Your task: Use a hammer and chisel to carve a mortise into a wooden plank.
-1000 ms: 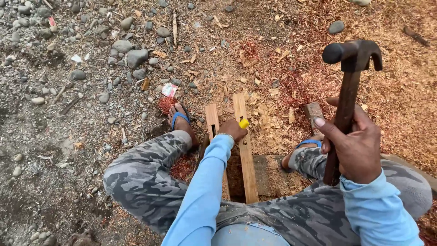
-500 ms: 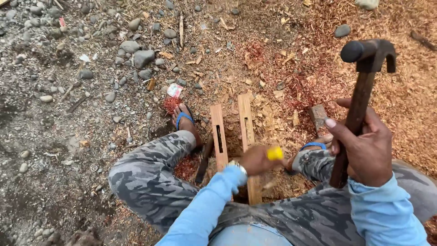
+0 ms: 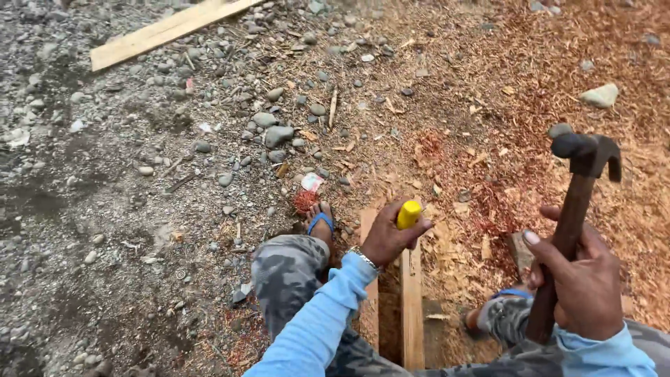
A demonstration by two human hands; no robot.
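Grey gravel ground point(image 3: 105, 209), reddish sawdust point(image 3: 502, 91), pale plank point(image 3: 164, 31), flat daylight

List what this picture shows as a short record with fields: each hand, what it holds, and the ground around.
Left hand: the left hand grips a yellow-handled tool, its working end hidden, above two wooden slats.
Right hand: the right hand holds a claw hammer upright by its brown wooden handle.
Posture: seated, camouflage trousers, blue flip-flop on the left foot.
Ground: grey gravel on the left, reddish wood shavings on the right.
Far off: a pale wooden plank at top left.
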